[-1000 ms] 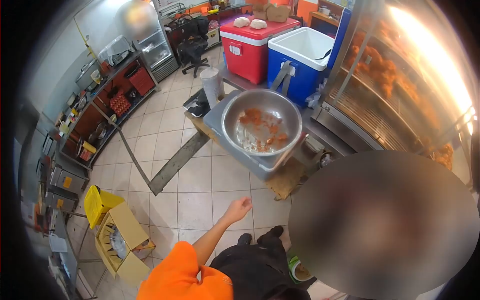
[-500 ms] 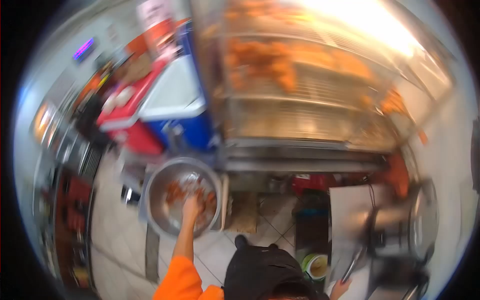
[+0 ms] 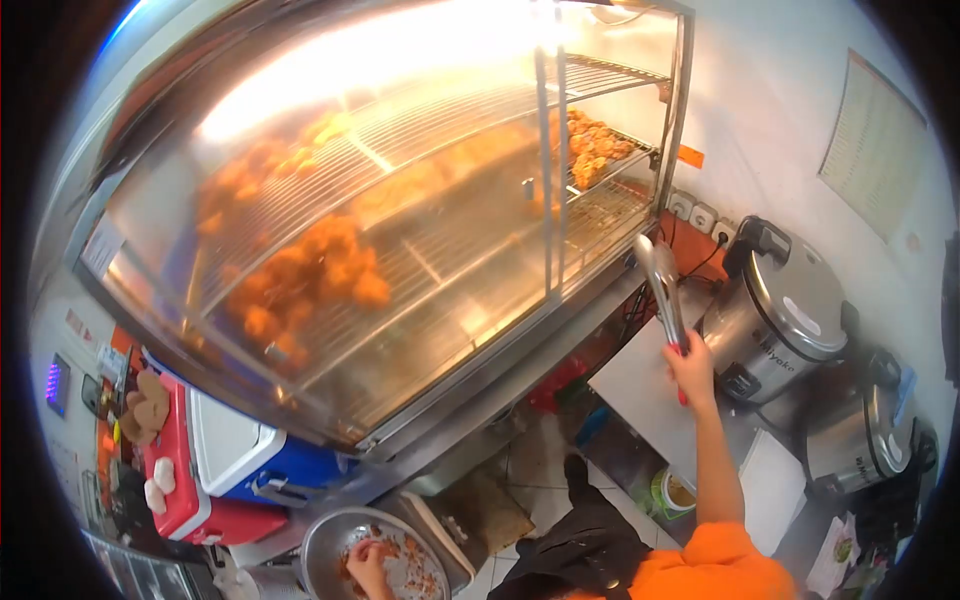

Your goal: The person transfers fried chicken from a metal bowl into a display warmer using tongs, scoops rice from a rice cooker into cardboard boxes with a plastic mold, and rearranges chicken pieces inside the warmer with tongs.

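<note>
In my right hand (image 3: pixel 690 368) are metal tongs (image 3: pixel 665 285) with red on the handle, their tips pointing up towards the display cabinet's lower right corner. The tong arms lie close together, and I see no food between them. My left hand (image 3: pixel 368 568) is low in the view, inside a wide metal bowl (image 3: pixel 322 535), its fingers drawn together. Brown-orange bits of food (image 3: pixel 415 560) are scattered over the bowl's bottom. Whatever the left fingers pinch, if anything, is too small to make out.
A lit glass cabinet (image 3: pixel 480 300) holds fried pieces (image 3: pixel 310 275) on wire racks. Rice cookers (image 3: pixel 775 310) stand right, beside a metal counter (image 3: pixel 640 385). Blue (image 3: pixel 270 465) and red (image 3: pixel 190 500) cooler boxes stand left. A green-and-white tub (image 3: pixel 672 492) sits below the counter.
My view has swung right, towards the cabinet and rice cookers. My right hand has raised the tongs from low beside the counter up to the cabinet's edge. My left hand stays in the bowl.
</note>
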### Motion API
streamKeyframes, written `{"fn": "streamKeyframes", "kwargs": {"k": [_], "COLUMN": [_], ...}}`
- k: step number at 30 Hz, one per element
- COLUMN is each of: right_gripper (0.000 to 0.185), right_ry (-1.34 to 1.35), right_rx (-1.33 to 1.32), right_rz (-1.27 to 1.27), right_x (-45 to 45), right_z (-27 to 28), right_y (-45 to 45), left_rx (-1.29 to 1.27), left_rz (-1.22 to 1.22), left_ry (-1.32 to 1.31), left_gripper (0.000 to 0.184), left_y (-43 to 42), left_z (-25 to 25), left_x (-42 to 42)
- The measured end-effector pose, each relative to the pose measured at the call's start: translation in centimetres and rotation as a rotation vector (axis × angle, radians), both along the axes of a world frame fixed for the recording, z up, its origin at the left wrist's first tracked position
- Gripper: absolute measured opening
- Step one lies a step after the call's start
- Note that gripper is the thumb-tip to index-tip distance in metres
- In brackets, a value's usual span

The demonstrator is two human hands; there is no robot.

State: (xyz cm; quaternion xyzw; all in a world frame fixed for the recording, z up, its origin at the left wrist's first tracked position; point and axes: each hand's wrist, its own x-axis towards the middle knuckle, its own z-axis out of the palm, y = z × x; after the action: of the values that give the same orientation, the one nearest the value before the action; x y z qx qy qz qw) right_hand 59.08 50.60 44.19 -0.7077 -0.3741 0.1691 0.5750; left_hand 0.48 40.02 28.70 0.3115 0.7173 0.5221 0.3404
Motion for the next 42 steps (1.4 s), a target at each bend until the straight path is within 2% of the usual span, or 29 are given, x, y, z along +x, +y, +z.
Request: {"fn": "streamKeyframes", "kwargs": {"k": [1, 3, 5, 6, 7, 8, 10, 11, 13, 14, 16, 18, 19, 21, 22, 24, 26, 31, 33, 34, 36, 38, 40, 42], "right_gripper": [0.029, 0.031, 0.035, 0.034, 0.031, 0.028, 0.025, 0.023, 0.021, 0.02, 0.024, 0.021, 0.021, 0.02, 0.02, 0.014, 0.015, 0.017, 0.02, 0.02, 0.024, 0.026, 0.027, 0.031], "right_ry": [-0.018, -0.038, -0.241, -0.381, -0.396, -0.411, -0.512, -0.616, -0.59, -0.564, -0.482, 0.168, 0.171, 0.523, 0.524, 0.647, 0.386, 0.138, -0.017, -0.021, -0.187, -0.258, -0.561, -0.621], "right_rx": [0.017, 0.038, -0.056, -0.027, -0.044, -0.059, -0.081, -0.11, -0.079, -0.052, 0.014, -0.176, -0.188, -0.043, -0.043, 0.042, -0.004, -0.06, -0.206, -0.196, -0.421, -0.458, -0.569, -0.502], "right_rz": [0.015, 0.034, 0.062, 0.048, 0.066, 0.084, 0.017, -0.051, 0.0, 0.044, 0.155, 0.383, 0.394, 0.481, 0.488, 0.527, 0.572, 0.605, 0.605, 0.617, 0.62, 0.676, 0.574, 0.568], "right_x": [0.3, 1.7, 3.4, 3.6, 3.8, 4.2, 4.6, 5.0, 5.8, 6.1, 7.9, 10.0, 10.8, 12.0, 12.3, 13.0, 13.9, 15.2, 15.3, 15.6, 15.5, 15.7, 15.5, 16.6], "right_z": [1.5, 3.2, 3.4, 3.7, 4.1, 4.5, 3.5, 3.0, 3.1, 3.2, 3.6, 4.0, 3.8, 3.5, 3.7, 4.8, 7.3, 13.8, 15.3, 15.4, 15.8, 16.3, 18.4, 18.5], "right_y": [2.7, 7.1, 11.8, 13.5, 15.0, 16.4, 19.2, 20.2, 21.0, 21.0, 20.4, 19.9, 19.5, 19.2, 19.4, 19.7, 22.3, 35.0, 40.1, 42.6, 46.0, 46.9, 44.3, 42.3], "left_rx": [0.122, 0.099, 0.082, 0.201, 0.318, 0.325, 0.418, 0.421, 0.46, 0.456, 0.546, 0.574, 0.568, 0.556, 0.558, 0.505, 0.31, 0.202, 0.192, 0.183, 0.186, 0.495, 0.759, 0.713], "left_rz": [-0.011, 0.032, 0.072, 0.026, -0.02, -0.019, -0.254, -0.247, -0.525, -0.517, -0.83, -1.029, -1.013, -1.281, -1.275, -1.495, -1.392, -1.448, -1.441, -1.456, -1.464, -1.423, -1.39, -1.37], "left_ry": [0.009, 0.055, 0.09, 0.002, -0.082, -0.075, -0.176, -0.173, -0.458, -0.453, -0.748, -0.913, -0.913, -1.04, -1.036, -1.169, -1.404, -1.455, -1.45, -1.393, -1.323, -1.292, -1.269, -1.201], "left_gripper": [0.024, 0.027, 0.028, 0.028, 0.028, 0.028, 0.028, 0.028, 0.029, 0.029, 0.03, 0.031, 0.031, 0.031, 0.031, 0.033, 0.025, 0.027, 0.027, 0.023, 0.021, 0.026, 0.039, 0.046], "left_y": [1.2, 3.3, 6.5, 7.9, 9.3, 10.7, 13.5, 14.7, 16.9, 18.0, 20.1, 21.6, 22.1, 23.0, 23.3, 23.9, 22.6, 22.7, 22.9, 23.0, 23.2, 23.2, 23.5, 24.1], "left_z": [0.5, 3.4, 7.3, 8.0, 9.1, 10.3, 13.6, 15.3, 18.8, 20.6, 24.2, 27.1, 28.4, 30.3, 30.7, 31.4, 33.6, 33.8, 34.2, 34.6, 34.8, 33.8, 32.7, 32.9], "left_x": [0.3, 2.3, 7.1, 8.8, 10.7, 13.0, 18.6, 21.3, 26.3, 28.5, 32.6, 36.3, 37.9, 40.7, 41.8, 43.8, 45.1, 46.8, 47.0, 46.8, 46.9, 47.5, 48.0, 47.1]}}
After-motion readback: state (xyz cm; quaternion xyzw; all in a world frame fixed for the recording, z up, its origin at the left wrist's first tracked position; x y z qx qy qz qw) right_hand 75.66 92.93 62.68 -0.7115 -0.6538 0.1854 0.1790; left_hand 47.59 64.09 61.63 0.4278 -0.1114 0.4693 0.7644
